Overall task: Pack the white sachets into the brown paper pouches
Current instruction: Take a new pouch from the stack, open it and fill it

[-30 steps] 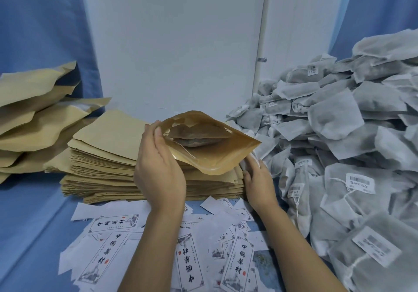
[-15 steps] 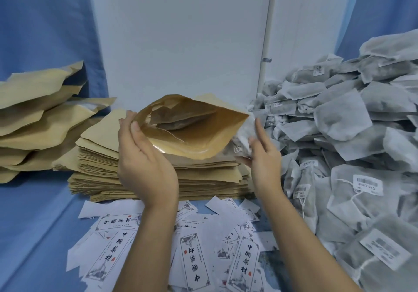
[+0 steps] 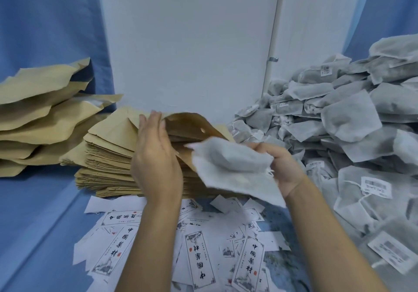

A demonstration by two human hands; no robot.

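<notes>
My left hand (image 3: pixel 156 156) holds a brown paper pouch (image 3: pixel 192 128) by its left edge, mouth open toward the right, above the stack of flat pouches (image 3: pixel 106 156). My right hand (image 3: pixel 280 167) grips a white sachet (image 3: pixel 230 167) by its right end; the sachet's left corner sits at the pouch's mouth. A large heap of white sachets (image 3: pixel 350 122) fills the right side. The inside of the pouch is mostly hidden by my left hand and the sachet.
Filled, puffy brown pouches (image 3: pixel 38 115) are piled at the far left. Printed white paper labels (image 3: pixel 199 255) lie scattered on the blue cloth in front of me. A white wall panel (image 3: pixel 185 42) stands behind the stacks.
My right hand has taken a white sachet from the heap and brought it left to the pouch's mouth. My left hand has lowered the pouch onto the stack.
</notes>
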